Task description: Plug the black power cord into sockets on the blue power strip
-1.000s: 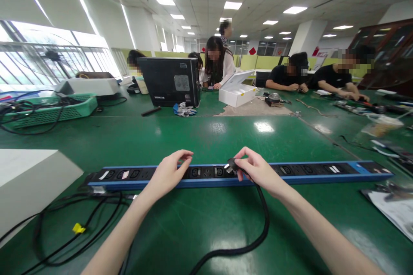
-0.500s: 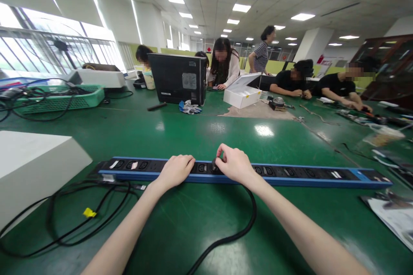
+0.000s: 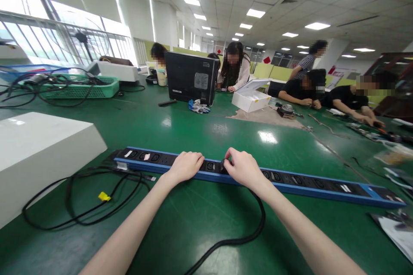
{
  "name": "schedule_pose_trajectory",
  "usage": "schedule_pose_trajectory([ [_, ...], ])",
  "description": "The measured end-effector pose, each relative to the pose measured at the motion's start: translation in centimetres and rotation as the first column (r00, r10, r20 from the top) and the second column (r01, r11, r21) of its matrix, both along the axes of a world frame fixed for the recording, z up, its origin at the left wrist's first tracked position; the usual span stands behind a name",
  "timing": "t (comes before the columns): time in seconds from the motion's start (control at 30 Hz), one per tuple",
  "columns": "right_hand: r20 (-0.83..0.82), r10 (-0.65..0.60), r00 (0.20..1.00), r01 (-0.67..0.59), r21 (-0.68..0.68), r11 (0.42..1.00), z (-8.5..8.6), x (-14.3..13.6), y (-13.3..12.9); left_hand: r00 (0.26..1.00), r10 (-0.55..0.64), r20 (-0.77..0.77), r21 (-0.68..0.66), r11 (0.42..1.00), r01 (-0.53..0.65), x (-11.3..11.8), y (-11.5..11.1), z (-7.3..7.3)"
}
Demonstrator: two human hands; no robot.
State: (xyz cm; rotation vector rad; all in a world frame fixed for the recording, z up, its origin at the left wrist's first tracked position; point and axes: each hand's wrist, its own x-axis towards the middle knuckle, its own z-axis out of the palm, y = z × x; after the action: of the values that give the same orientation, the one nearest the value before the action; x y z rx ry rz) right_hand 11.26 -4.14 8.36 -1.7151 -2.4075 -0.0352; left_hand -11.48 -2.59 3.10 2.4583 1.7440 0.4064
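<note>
A long blue-and-black power strip [image 3: 297, 190] lies across the green table in front of me, with rows of sockets along its top. My left hand [image 3: 186, 166] is closed over the strip left of its middle, thumb and fingers around its edges. Just to the right, my right hand [image 3: 244, 167] pinches a black plug [image 3: 223, 166] against the strip's top. Most of the plug is hidden, so I cannot tell how deep it sits in a socket. From under my right wrist a thick black cable [image 3: 263, 219] curves down toward the near edge of the view.
Coiled black cable [image 3: 69, 197] with a yellow tag [image 3: 104, 197] lies at left beside a white box [image 3: 48, 137]. Farther back are a green basket [image 3: 80, 90], a black monitor [image 3: 190, 77], gloves [image 3: 199, 106] and an open white carton [image 3: 251, 101]. Several people work across the table.
The view has turned, so the table and strip appear shifted right and the strip slopes more. Both hands keep their places on it. The standing person in stripes has moved right and leans lower.
</note>
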Motion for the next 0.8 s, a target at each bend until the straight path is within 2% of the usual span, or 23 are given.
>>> schedule_pose_trajectory([
  [0.13, 0.000, -0.042, 0.999, 0.042, -0.017, 0.999, -0.4, 0.5, 0.2, 1.000, 0.007, 0.011, 0.004, 1.000, -0.007, 0.0, -0.1, 0.0],
  [0.4, 0.089, -0.028, 0.996, 0.023, 0.055, 0.998, -0.1, -1.8, -1.0, 1.000, 0.011, 0.006, 0.018, 1.000, -0.011, 0.2, -0.2, -0.1],
  [0.47, 0.034, -0.006, 0.999, 0.005, 0.022, 1.000, 0.2, -1.4, -0.3, 1.000, 0.012, 0.000, 0.020, 1.000, -0.012, 0.3, -0.1, 0.0],
  [0.53, -0.076, 0.050, 0.996, -0.057, -0.100, 0.993, 0.5, -0.5, 0.9, 1.000, 0.016, -0.005, 0.023, 1.000, -0.016, 0.4, -0.1, 0.0],
  [0.6, -0.212, 0.074, 0.974, -0.134, -0.287, 0.948, 0.6, 0.5, 2.1, 1.000, 0.019, -0.010, 0.027, 0.999, -0.019, 0.5, -0.2, 0.0],
  [0.67, -0.320, 0.042, 0.946, -0.176, -0.403, 0.898, 0.4, 1.2, 3.0, 1.000, 0.018, -0.016, 0.029, 0.999, -0.018, 0.5, -0.2, 0.0],
  [0.73, -0.373, 0.025, 0.927, -0.176, -0.377, 0.909, -0.1, 1.5, 3.5, 1.000, 0.016, -0.025, 0.029, 0.999, -0.015, 0.6, -0.1, -0.1],
  [0.8, -0.377, 0.040, 0.925, -0.151, -0.270, 0.951, -0.7, 1.3, 3.4, 0.999, 0.017, -0.035, 0.030, 0.999, -0.016, 0.7, -0.1, -0.2],
])
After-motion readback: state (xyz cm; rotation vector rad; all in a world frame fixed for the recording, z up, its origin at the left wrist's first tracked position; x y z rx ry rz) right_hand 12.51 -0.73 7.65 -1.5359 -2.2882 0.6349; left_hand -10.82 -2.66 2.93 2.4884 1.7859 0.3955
